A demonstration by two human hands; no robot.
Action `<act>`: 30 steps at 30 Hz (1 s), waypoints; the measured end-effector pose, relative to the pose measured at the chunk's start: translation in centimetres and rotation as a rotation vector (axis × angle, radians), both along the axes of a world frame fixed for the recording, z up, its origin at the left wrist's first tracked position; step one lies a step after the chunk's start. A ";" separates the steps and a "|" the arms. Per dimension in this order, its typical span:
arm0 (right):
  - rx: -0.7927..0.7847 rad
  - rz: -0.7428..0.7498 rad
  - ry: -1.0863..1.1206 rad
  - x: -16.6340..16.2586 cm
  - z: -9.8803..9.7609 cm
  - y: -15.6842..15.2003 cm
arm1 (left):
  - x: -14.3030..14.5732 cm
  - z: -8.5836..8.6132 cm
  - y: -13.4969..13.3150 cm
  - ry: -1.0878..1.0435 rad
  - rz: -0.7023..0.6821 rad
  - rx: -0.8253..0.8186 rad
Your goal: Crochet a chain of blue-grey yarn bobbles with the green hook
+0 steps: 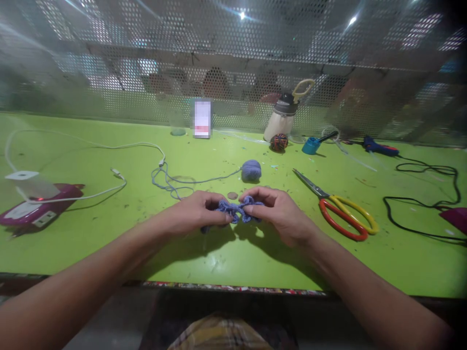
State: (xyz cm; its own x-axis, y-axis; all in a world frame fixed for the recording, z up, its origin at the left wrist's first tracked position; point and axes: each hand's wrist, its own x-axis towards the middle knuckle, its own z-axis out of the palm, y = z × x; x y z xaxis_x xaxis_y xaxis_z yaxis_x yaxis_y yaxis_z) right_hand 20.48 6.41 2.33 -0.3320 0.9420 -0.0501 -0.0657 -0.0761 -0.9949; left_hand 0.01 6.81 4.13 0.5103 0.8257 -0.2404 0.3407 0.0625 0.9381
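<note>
A ruffled purple-blue crochet piece [237, 212] is pinched between my two hands just above the green table. My left hand [204, 209] grips its left end, thumb on top and fingers mostly hidden behind. On the other side, my right hand [279, 209] holds the right end between thumb and fingers. Beyond the hands rests a ball of purple yarn [251, 170]. From it a strand [204, 181] runs left and loops down toward my left hand. A small brownish disc [232, 195] lies just behind the crochet piece.
Large scissors [337, 209] with red and yellow handles lie right of my right hand. Behind are a multicoloured yarn ball [279, 142], a bottle [281, 116], a blue container [311, 146], a glue gun [379, 146] and a phone [202, 119]. A purple power strip [40, 206] with white cable sits left.
</note>
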 end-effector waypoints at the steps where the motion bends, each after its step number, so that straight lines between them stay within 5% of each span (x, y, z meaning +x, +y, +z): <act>1: -0.006 -0.005 0.001 0.0 0.0 0.0 | 0.0 -0.1 0.0 -0.012 0.015 -0.008; 11: 0.136 -0.019 -0.076 -0.4 -0.4 -0.3 | 0.9 -1.6 -0.1 -0.171 0.256 -0.116; 30: 0.059 0.125 -0.155 0.0 -0.8 0.1 | -0.1 -1.2 0.7 -0.011 0.052 -0.148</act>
State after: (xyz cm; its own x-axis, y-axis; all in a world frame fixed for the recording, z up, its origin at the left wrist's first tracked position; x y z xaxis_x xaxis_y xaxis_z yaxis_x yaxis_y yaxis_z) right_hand 20.48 6.51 1.55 -0.4391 0.8967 -0.0554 0.0950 -0.0149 -0.9954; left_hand -0.05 7.51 2.91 0.4714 0.8070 -0.3558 0.3235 0.2171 0.9210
